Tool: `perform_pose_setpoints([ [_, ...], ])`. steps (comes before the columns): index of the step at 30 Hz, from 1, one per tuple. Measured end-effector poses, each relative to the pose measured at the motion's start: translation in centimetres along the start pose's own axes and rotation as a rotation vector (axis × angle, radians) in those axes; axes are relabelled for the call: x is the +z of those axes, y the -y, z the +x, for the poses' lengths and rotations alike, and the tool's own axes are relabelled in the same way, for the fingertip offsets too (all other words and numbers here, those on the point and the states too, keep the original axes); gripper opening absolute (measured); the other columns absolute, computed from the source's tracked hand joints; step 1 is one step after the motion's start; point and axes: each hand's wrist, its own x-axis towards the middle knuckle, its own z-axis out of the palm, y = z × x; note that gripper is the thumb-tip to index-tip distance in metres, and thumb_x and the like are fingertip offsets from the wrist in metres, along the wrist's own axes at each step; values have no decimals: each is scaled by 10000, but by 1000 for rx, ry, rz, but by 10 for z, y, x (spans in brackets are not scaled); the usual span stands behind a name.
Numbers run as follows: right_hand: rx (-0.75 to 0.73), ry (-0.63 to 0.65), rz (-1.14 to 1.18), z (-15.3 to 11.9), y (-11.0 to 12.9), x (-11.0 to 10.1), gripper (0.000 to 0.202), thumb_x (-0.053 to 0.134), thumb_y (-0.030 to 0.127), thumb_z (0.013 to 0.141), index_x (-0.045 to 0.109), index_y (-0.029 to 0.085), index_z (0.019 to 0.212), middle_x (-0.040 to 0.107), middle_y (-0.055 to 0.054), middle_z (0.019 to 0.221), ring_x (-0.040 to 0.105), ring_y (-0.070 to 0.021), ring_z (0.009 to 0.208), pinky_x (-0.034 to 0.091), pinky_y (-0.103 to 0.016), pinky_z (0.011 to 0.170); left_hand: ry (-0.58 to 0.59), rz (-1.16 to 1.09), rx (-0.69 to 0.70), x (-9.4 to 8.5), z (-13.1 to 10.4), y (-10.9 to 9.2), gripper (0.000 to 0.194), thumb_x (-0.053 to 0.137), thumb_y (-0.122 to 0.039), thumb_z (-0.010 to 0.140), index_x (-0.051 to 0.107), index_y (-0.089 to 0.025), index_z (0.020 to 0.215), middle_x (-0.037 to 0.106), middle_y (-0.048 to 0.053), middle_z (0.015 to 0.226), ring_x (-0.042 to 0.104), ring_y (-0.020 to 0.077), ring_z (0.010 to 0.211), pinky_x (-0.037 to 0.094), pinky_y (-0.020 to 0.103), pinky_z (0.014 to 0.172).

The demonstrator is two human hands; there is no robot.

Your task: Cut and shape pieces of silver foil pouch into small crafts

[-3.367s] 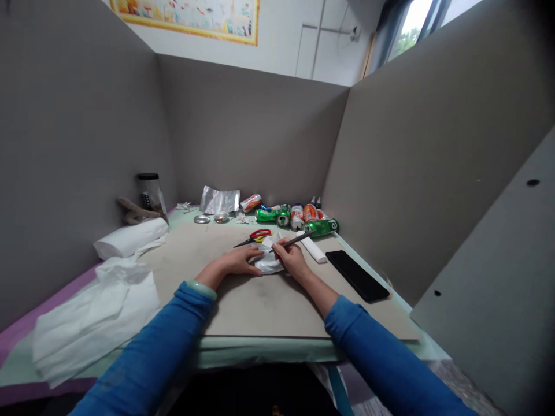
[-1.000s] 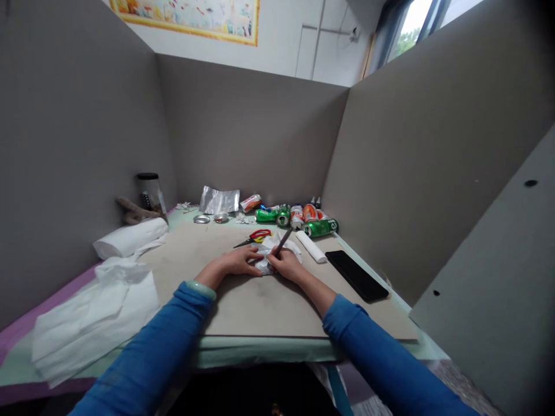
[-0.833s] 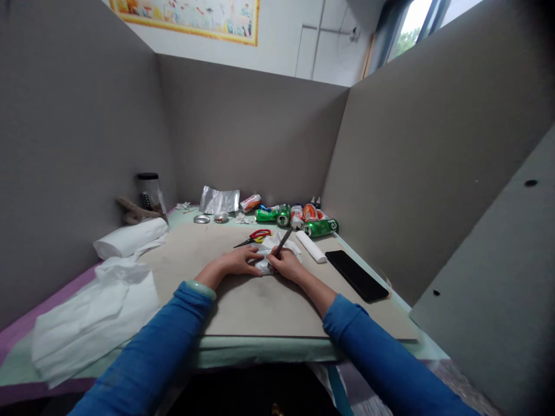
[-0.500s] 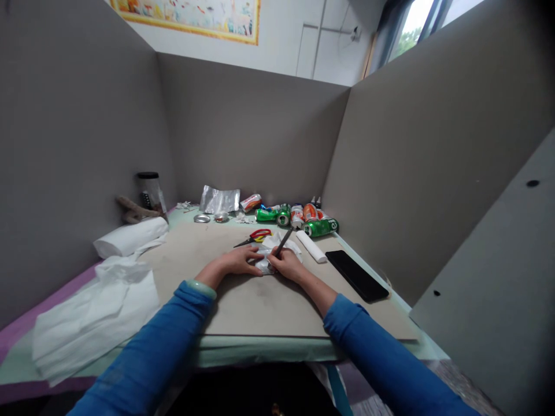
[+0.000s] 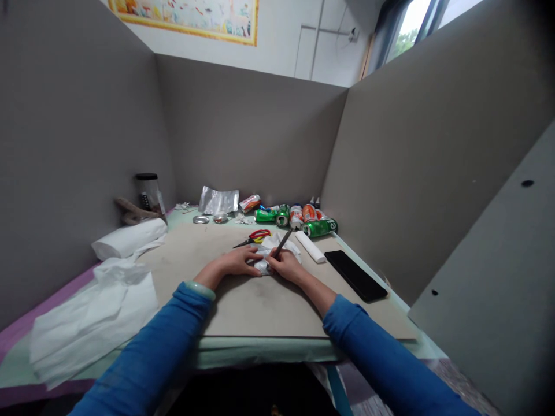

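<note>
A dark, thin pen-like tool (image 5: 282,242) is gripped in my right hand (image 5: 285,264), its upper end leaning to the right and its tip hidden by the fingers. Beneath both hands lies a crumpled white tissue (image 5: 293,247) with a small silvery sheet (image 5: 262,267) on it. My left hand (image 5: 240,260) rests with fingers apart on the left edge of that sheet, pressing it flat. Red and yellow scissors (image 5: 259,234) lie just beyond my left hand.
Crushed cans (image 5: 321,227) line the back right, near a foil piece (image 5: 219,201). A white bar (image 5: 310,247) and black phone (image 5: 355,275) lie right. Paper roll (image 5: 130,238), white cloth (image 5: 95,312) and lidded jar (image 5: 150,193) stand left. Grey partitions (image 5: 255,133) surround the board (image 5: 260,312).
</note>
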Motion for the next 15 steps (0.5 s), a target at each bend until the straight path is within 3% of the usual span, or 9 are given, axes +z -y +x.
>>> perform_pose_setpoints([
  [9, 68, -54, 163, 4, -9, 3, 194, 508, 324, 773, 538, 163, 669, 545, 21, 515, 494, -107, 495, 365, -209, 498, 13, 35, -11, 2, 2, 5, 727, 618, -644, 684, 506, -283, 1304, 322, 32, 1466, 276, 296, 1339, 208, 359, 1103],
  [15, 48, -80, 76, 3, -12, 3, 181, 490, 303, 778, 522, 169, 661, 547, 22, 514, 502, -110, 506, 347, -211, 505, 7, 28, -18, 2, 2, 3, 710, 637, -618, 684, 516, -277, 1296, 330, 35, 1462, 273, 300, 1340, 211, 362, 1103],
])
